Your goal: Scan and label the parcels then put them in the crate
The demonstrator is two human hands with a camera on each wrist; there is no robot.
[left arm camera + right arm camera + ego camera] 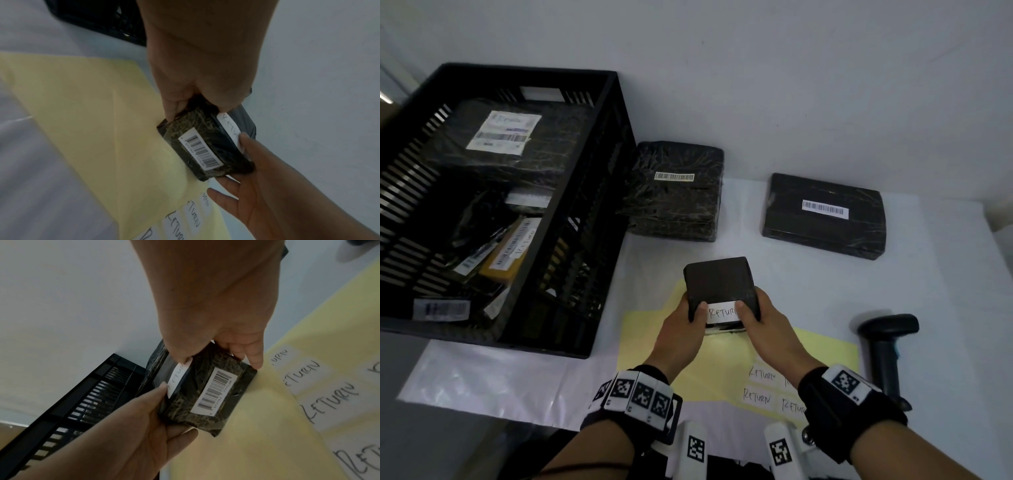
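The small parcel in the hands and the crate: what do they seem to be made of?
Small parcel: seemingly black plastic wrap, glossy, with shiny wrinkles around the barcode in the wrist views; its contents are hidden. Crate: likely rigid black moulded plastic, matte, with regular slotted walls.

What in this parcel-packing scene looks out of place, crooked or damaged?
Little stands out. Inside the black slatted plastic crate the lower parcels lie tilted and jumbled. The small black wrapped parcel, held by the left hand and right hand, bears a white handwritten RETURN label, roughly straight. No damage shows.
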